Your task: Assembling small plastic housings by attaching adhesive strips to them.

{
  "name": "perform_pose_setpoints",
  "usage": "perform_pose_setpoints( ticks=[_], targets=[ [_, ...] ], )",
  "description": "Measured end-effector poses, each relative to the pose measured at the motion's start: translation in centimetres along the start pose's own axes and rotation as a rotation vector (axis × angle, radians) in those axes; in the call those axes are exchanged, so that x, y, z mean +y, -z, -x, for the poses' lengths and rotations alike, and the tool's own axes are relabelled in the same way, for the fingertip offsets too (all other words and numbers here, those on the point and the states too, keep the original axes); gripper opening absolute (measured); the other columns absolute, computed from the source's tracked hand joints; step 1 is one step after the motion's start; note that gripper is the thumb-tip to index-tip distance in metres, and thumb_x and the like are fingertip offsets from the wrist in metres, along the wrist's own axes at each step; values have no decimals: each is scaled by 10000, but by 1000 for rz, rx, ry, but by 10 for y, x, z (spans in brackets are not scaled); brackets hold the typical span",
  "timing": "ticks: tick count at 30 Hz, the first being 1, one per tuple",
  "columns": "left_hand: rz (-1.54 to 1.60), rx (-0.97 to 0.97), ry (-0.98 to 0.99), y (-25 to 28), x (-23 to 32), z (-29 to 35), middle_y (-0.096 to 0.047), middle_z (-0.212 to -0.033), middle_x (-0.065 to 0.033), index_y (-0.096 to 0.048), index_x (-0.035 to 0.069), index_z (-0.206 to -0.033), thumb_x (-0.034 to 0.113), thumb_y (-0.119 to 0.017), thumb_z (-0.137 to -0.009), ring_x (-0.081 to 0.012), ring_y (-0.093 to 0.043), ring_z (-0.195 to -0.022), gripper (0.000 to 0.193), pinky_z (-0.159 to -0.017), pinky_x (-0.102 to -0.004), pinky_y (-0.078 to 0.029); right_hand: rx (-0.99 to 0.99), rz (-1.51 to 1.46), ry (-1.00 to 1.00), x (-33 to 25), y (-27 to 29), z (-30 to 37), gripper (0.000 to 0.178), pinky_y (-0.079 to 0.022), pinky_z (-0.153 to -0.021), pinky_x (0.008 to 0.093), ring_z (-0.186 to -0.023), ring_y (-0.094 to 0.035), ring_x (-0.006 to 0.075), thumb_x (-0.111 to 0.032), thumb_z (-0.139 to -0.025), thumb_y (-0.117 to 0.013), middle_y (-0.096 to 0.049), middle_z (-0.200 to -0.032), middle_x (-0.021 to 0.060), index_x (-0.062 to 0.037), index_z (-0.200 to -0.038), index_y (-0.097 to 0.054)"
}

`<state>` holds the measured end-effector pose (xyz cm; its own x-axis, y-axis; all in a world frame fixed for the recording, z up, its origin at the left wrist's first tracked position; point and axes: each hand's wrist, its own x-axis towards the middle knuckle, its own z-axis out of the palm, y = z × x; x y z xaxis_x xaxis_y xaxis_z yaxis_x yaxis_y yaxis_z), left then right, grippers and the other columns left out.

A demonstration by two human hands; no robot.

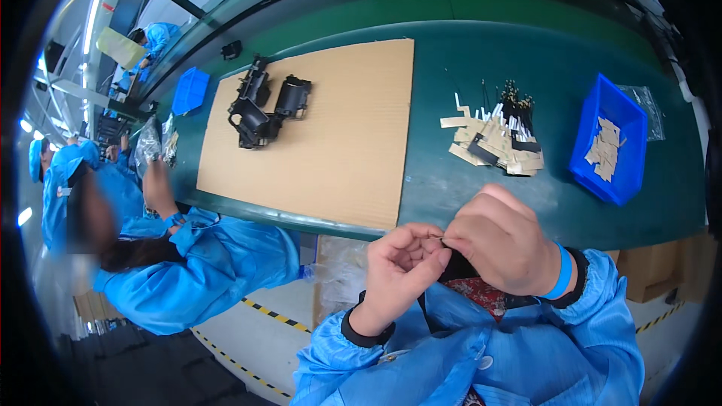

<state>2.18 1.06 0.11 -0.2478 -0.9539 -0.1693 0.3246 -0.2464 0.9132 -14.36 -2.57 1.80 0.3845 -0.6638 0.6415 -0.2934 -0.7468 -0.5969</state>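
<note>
My left hand (406, 271) and my right hand (500, 240) meet in front of my chest, at the table's near edge. Both are closed, with thumbs and fingertips pinched together around something too small to make out. Beyond them on the green table lies a pile of thin black cables (519, 109) with gold-coloured tips, mixed with white pieces and tan paper-backed strips (492, 139). To its right stands a blue bin (634, 158) with several tan strips (605, 149) inside.
A cardboard sheet (353, 120) covers the table's left part, bearing black plastic housings (256, 120). Another blue bin (191, 90) stands at the far left. A clear plastic bag (648, 109) lies behind the right bin. A co-worker in blue (203, 263) sits to my left.
</note>
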Motion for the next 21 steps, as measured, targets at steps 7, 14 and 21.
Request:
perform_pose_setpoints(
  ticks=[7,14,21],
  targets=[
    [-969,444,-351,58,49,-40,-565,-869,-13,-512,35,-1155,17,-650,-716,-59,-529,-690,460,-558,-185,-428,169,-157,-258,18,2,-3,81,-420,-566,305,-634,-517,238,22,-718,-624,-544,-715,102,18,-758,-553],
    [-1869,702,-567,159,102,-100,-559,-932,-128,-585,51,-949,154,-716,-659,-300,-555,-797,335,-667,-403,-457,200,-197,-352,32,-6,2,69,-413,-554,262,-610,-517,177,27,-731,-614,-532,-701,88,22,-756,-550],
    [-1813,744,-239,176,104,-126,-619,-795,-107,-647,72,-768,200,-665,-705,-300,-592,-757,143,-657,-402,-468,178,-203,-401,39,-9,1,69,-420,-561,253,-609,-521,161,5,-743,-613,-534,-698,86,27,-760,-549]
  ],
)
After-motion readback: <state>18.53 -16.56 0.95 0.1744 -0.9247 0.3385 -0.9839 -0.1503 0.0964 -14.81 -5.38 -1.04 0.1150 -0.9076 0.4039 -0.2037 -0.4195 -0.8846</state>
